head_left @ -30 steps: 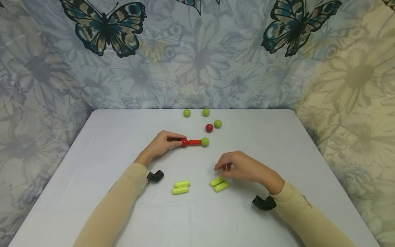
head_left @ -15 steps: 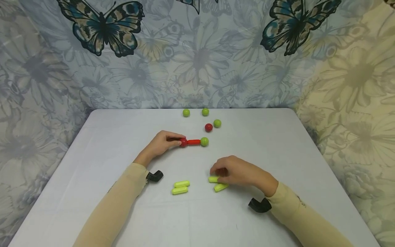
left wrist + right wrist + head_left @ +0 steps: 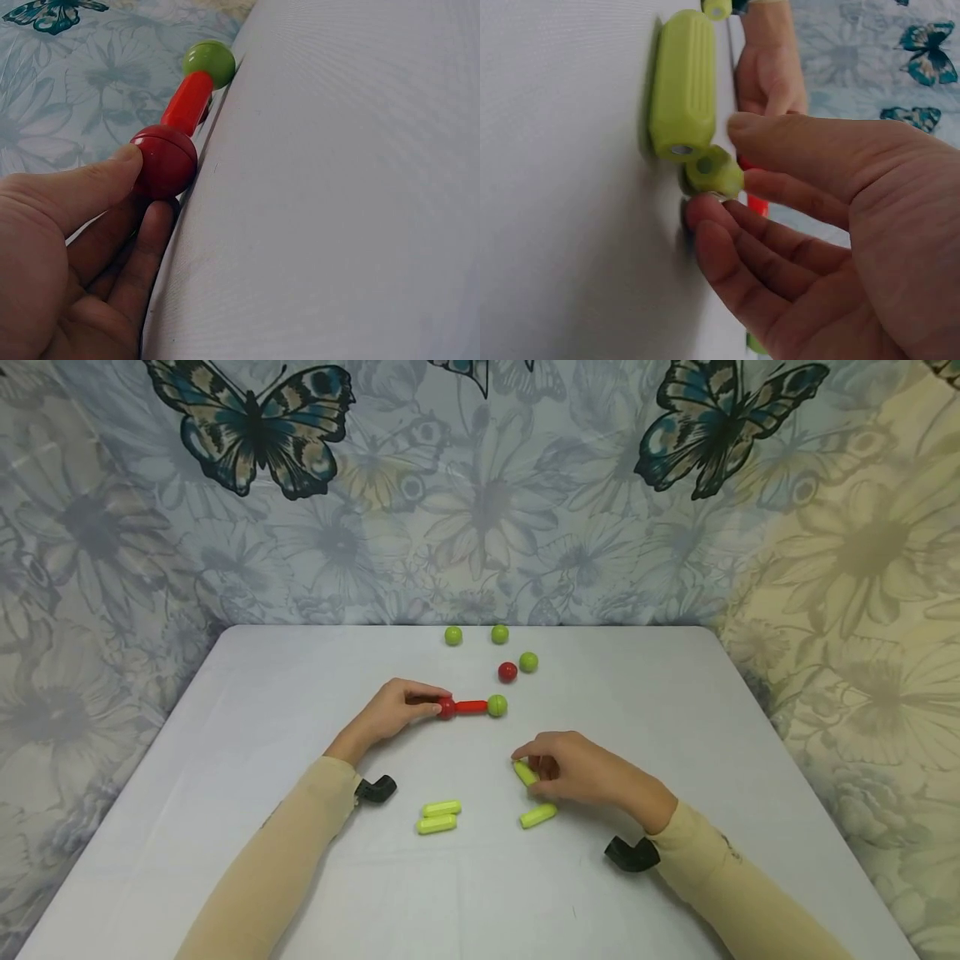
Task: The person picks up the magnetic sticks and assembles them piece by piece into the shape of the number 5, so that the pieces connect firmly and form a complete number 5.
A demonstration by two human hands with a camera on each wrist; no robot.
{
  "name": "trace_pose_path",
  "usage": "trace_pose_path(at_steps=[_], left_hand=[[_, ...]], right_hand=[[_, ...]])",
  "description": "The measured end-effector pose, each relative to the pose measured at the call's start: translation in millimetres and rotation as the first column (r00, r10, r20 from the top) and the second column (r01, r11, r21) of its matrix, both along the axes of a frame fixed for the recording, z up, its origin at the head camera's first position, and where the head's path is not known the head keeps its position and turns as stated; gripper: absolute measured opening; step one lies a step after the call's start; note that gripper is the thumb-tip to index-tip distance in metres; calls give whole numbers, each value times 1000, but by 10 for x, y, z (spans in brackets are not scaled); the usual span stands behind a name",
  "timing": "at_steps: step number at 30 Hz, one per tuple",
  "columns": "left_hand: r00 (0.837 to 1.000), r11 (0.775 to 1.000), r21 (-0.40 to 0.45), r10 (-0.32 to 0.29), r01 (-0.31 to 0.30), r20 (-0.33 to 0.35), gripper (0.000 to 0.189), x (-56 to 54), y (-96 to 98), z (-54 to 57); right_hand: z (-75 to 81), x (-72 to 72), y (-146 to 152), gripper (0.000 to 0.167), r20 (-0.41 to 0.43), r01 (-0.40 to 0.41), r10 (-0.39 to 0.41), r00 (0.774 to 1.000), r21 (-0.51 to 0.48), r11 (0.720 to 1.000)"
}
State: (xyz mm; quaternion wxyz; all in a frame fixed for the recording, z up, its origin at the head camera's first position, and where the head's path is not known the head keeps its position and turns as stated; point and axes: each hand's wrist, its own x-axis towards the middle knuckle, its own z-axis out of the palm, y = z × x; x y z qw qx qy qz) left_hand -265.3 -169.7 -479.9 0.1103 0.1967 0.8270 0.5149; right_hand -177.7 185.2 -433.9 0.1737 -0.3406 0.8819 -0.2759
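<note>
Near the middle of the table my left hand [image 3: 393,708] pinches a red ball [image 3: 166,161] between thumb and fingers. That ball joins a red rod [image 3: 471,707], whose other end meets a green ball [image 3: 497,705], so the three form one line. To the right, my right hand [image 3: 588,768] has its thumb and fingers about a yellow-green toy rod [image 3: 525,773], which now lies slanted. In the right wrist view this rod [image 3: 716,172] shows mostly its end. A second yellow-green rod [image 3: 538,815] lies just below the hand, with a metal inset in its end.
Two more yellow-green rods [image 3: 439,817] lie side by side at the front, left of centre. Beyond the hands are a loose red ball [image 3: 507,672] and several green balls [image 3: 528,662]. The white table [image 3: 300,652] ends at a floral cloth backdrop [image 3: 487,510].
My right hand came down on the upper of the two right-hand rods, turned it and shifted it away from its neighbour. My left hand stays on the red ball.
</note>
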Motion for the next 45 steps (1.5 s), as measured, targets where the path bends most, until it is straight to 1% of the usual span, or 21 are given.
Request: trace_pose_path(at_steps=[4, 9, 15, 19, 23, 26, 29, 33, 37, 42, 45], left_hand=[[1000, 1000, 4, 2, -2, 1, 31, 4, 1, 5], [1000, 1000, 6, 4, -4, 5, 30, -3, 3, 0], [1000, 1000, 8, 4, -4, 7, 30, -5, 1, -12], [1000, 1000, 8, 5, -5, 6, 30, -8, -2, -18], [1000, 1000, 7, 6, -6, 5, 30, -6, -3, -17], [1000, 1000, 9, 4, -4, 7, 30, -4, -3, -16], [1000, 1000, 11, 3, -3, 9, 31, -5, -4, -14], [1000, 1000, 3, 1, -1, 8, 31, -9, 2, -15], [1000, 1000, -9, 6, -6, 3, 30, -9, 6, -15], [1000, 1000, -16, 6, -6, -6, 31, -3, 12, -5], [1000, 1000, -16, 5, -6, -8, 31, 8, 7, -17]], right_hand=[[29, -11, 20, 51, 34, -29, 28, 999, 28, 999], [9, -15, 17, 49, 6, -48, 48, 999, 25, 999], [-2, -2, -1, 49, -20, -40, 40, 999, 17, 999], [11, 4, -6, 45, -21, -37, 37, 999, -2, 999], [-12, -8, 2, 42, -5, -26, 26, 1000, -36, 999], [-51, -34, 8, 42, 0, 0, 0, 1000, -76, 997], [-73, -64, 5, 43, -13, 25, -27, 1000, -117, 993], [-54, -96, -13, 44, -39, 42, -49, 998, -164, 986], [-26, -126, -33, 45, -59, 39, -52, 997, -201, 979], [10, -172, -71, 45, -106, 24, -49, 993, -233, 972], [37, -201, -137, 47, -113, 20, -50, 992, -251, 968]])
